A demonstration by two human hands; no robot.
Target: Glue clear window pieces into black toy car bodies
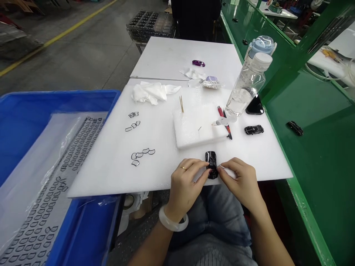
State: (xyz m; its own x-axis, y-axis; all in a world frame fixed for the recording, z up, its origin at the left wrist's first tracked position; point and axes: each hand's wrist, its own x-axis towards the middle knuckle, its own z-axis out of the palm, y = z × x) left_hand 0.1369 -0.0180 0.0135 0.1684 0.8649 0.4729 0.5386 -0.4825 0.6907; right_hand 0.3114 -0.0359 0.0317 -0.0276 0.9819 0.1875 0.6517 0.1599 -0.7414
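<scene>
A glossy black toy car body (211,159) rests near the front edge of the white table, its long side pointing away from me. My left hand (186,184) grips its left side between thumb and fingertips. On the car's right, my right hand (244,181) is closed in a pinch around a small white object (230,173), mostly covered by the fingers; its kind is unclear. The pinching fingertips are close against the car's side. Just behind the car lies a white foam block (194,137), with thin toothpicks (181,104) stuck upright in it and a small nozzle bottle (222,121) lying across its right end.
Curved, dark-edged clear pieces (142,153) lie at left. Behind are crumpled tissue (152,92) and a purple car body (198,63). A water bottle (240,99), phone (255,106) and another black car (253,129) stand or lie right. A blue bin (94,98) adjoins the table.
</scene>
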